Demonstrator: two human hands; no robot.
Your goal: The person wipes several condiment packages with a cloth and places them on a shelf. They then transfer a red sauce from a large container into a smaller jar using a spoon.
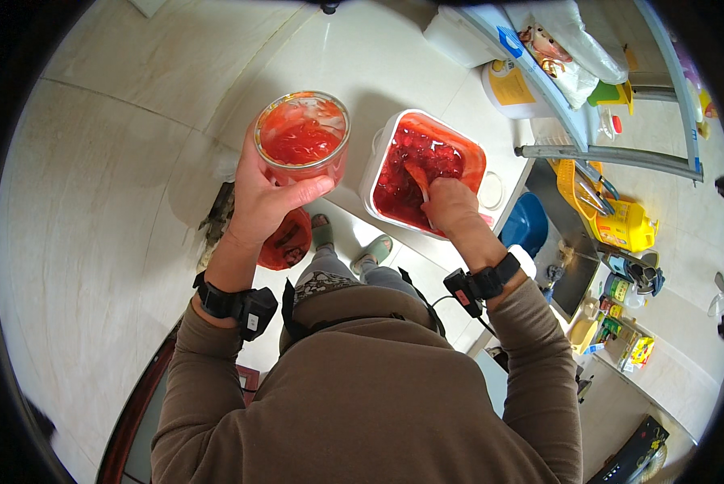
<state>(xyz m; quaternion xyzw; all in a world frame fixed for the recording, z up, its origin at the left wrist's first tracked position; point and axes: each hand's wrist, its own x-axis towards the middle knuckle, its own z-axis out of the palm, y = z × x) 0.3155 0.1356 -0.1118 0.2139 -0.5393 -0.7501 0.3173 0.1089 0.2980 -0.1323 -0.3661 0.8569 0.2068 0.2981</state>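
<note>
My left hand (264,202) is wrapped around a clear, round container (336,172) with a metallic rim. Glossy red jam-like food lies inside, and red smears coat its inner wall. To its right, a white, square plastic tub (371,181) stands on the pale counter (368,78). It holds a dark red, chunky, syrupy mixture (398,154). Over the tub's near right corner, my right hand (452,204) grips a spoon (418,176), its reddened head resting in the mixture. Part of the spoon's handle is hidden by my fingers.
A pale round lid (490,190) lies beside the tub. On the right are a blue basin (524,225), a yellow utensil basket (573,187) and a yellow jug (628,227). A metal-framed shelf (610,156) overhangs the counter. Below stands a red-lined bin (286,245).
</note>
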